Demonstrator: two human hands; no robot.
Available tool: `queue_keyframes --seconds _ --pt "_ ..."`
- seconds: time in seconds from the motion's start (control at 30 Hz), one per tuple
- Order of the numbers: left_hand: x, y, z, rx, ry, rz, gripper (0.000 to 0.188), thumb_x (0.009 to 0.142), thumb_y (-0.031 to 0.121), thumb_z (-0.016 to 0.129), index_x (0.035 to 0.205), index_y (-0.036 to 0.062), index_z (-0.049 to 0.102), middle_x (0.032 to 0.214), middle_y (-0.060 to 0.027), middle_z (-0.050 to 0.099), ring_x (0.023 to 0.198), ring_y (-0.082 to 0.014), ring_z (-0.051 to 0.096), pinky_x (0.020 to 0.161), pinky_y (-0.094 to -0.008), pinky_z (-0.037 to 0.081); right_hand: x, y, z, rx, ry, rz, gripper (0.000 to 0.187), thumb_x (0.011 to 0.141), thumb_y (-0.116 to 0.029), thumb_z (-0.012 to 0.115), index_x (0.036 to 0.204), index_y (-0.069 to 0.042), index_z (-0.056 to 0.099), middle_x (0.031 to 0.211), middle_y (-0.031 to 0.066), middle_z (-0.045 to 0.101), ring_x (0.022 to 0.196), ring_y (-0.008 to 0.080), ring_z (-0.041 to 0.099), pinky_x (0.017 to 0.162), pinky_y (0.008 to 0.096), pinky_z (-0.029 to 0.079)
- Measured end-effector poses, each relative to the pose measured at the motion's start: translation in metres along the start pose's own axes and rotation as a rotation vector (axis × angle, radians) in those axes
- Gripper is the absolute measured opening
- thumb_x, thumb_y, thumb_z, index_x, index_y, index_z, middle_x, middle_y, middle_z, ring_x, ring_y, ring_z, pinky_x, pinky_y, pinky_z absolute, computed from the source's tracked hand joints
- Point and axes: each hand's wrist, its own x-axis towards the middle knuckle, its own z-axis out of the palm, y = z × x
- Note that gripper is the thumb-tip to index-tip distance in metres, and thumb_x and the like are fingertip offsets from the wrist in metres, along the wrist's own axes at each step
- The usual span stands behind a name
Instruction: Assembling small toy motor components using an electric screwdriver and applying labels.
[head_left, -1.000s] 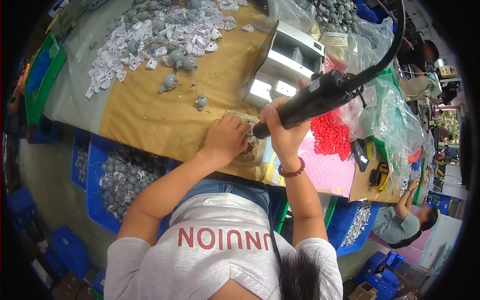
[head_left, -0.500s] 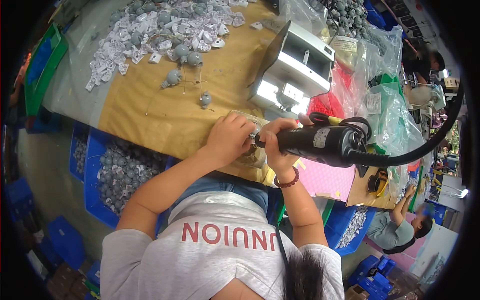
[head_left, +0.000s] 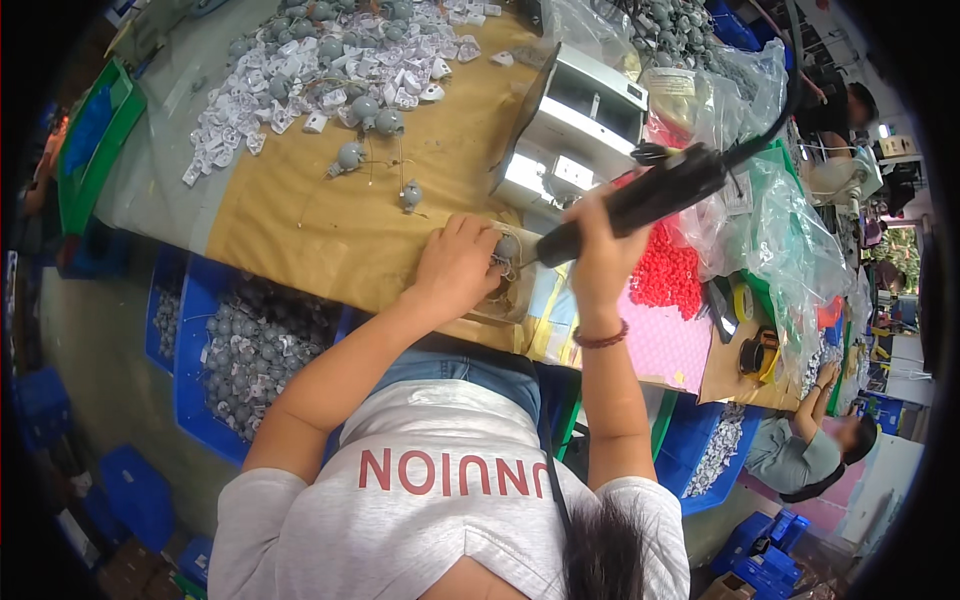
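Note:
My right hand (head_left: 602, 255) is wrapped round a black electric screwdriver (head_left: 655, 200), tilted with its cord end up to the right. The screwdriver's thin tip points down left, close to a small grey round part (head_left: 507, 246) with a whitish piece. My left hand (head_left: 456, 268) has its fingers curled against that part, over a transparent block-like fixture (head_left: 512, 300) at the table's near edge. My fingertips partly hide the part. Several grey round parts with thin wires, one of them a loose grey ball (head_left: 411, 195), lie beyond my left hand.
White plastic pieces (head_left: 240, 110) and grey balls are heaped at the far left. A white metal box (head_left: 590, 110) stands beyond my right hand, beside red small parts (head_left: 665, 270) and plastic bags (head_left: 790, 220). Blue bins (head_left: 200, 400) flank me below the table. A person (head_left: 800, 455) works at right.
My right hand has moved right and tilted the screwdriver up, drawing its tip back from the grey round part, which now shows more. My left hand has stayed nearly in place.

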Motion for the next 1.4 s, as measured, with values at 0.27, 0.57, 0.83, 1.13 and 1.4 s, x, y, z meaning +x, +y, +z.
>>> queue_keyframes --seconds 0.27,0.57,0.83,1.13,1.4 --pt "-0.012 -0.009 0.002 -0.089 0.084 0.158 0.034 0.079 0.014 0.074 0.111 0.0091 0.063 0.11 -0.0071 0.066 0.115 -0.0282 0.057 0.09 -0.0419 0.047 -0.013 0.035 -0.058 -0.712 0.056 -0.464 0.027 0.091 0.0 0.066 0.118 0.002 0.063 0.11 0.0096 0.064 0.095 0.0184 0.06 0.082 0.0308 0.05" --pt "-0.009 -0.001 -0.003 -0.067 0.069 0.164 0.032 0.078 0.012 0.074 0.108 0.01 0.062 0.103 -0.0061 0.065 0.103 -0.0265 0.061 0.085 -0.0408 0.047 -0.039 0.066 -0.008 -0.277 -0.24 0.213 0.014 0.099 -0.009 0.063 0.104 0.003 0.066 0.084 0.008 0.07 0.077 0.0146 0.067 0.07 0.0285 0.054" --pt "-0.01 -0.004 -0.007 -0.276 0.01 0.085 0.03 0.081 0.005 0.072 0.109 0.0075 0.061 0.105 -0.0105 0.062 0.1 -0.0319 0.062 0.085 -0.0414 0.049 -0.025 0.052 0.009 0.093 -0.244 0.417 0.021 0.105 -0.015 0.054 0.116 0.003 0.059 0.092 0.0107 0.071 0.084 0.0152 0.068 0.077 0.0292 0.057" --pt "-0.09 -0.08 -0.169 -0.387 -1.165 -0.09 0.036 0.084 0.017 0.074 0.116 0.0029 0.064 0.107 -0.016 0.067 0.102 -0.0325 0.066 0.087 -0.0417 0.053 -0.001 0.044 -0.111 -0.365 -0.241 0.185 0.022 0.101 -0.012 0.057 0.118 0.001 0.061 0.102 0.0138 0.07 0.091 0.0231 0.069 0.08 0.0331 0.055" --pt "-0.01 -0.185 -0.162 0.299 -0.022 -0.2 0.028 0.087 0.009 0.061 0.115 0.0046 0.062 0.111 -0.0164 0.06 0.104 -0.037 0.059 0.087 -0.0464 0.05 0.013 0.062 -0.182 -1.499 -0.255 -0.235 0.025 0.089 -0.005 0.064 0.113 -0.007 0.066 0.104 0.0141 0.065 0.097 0.0338 0.062 0.081 0.0422 0.052"
